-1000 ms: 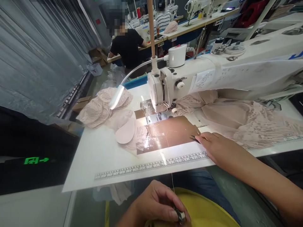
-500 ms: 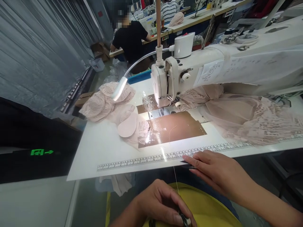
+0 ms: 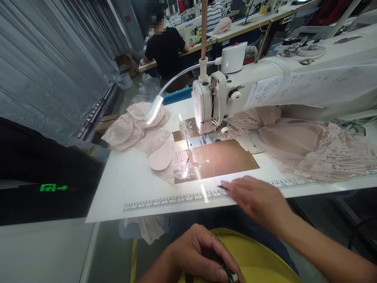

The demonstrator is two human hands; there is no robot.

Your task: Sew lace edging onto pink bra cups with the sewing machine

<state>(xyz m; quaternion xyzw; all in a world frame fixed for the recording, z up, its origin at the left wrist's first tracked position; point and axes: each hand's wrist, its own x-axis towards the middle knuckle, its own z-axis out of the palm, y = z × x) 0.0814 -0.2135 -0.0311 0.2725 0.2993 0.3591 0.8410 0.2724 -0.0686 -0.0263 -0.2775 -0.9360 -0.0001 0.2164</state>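
My left hand [image 3: 203, 253] is low over the yellow cloth [image 3: 250, 251], fingers closed round a small metal bobbin case [image 3: 231, 274] mostly hidden by the thumb and fingers. A fine thread shows just above that hand. Over the ruler strip [image 3: 176, 199] at the table's front edge, my right hand [image 3: 259, 198] is closed on a dark pointed tool [image 3: 224, 187]; only its tip shows, its kind unclear. A loose thread [image 3: 214, 167] curls across the brown plate [image 3: 229, 159] just beyond the tip. The sewing machine's head [image 3: 203, 104] stands behind.
Beige lace pieces [image 3: 129, 127] are piled at the left, and a round cup piece [image 3: 161, 155] lies by the plate. More sheer beige fabric [image 3: 306, 141] spreads at the right. A lamp [image 3: 154, 111] bends over the table [image 3: 112, 188]. A person in black [image 3: 165, 47] sits beyond.
My right hand has moved forward and left from the table's edge, bringing the tool tip close to the thread. My left hand stays put; the thread hanging over the edge no longer shows.
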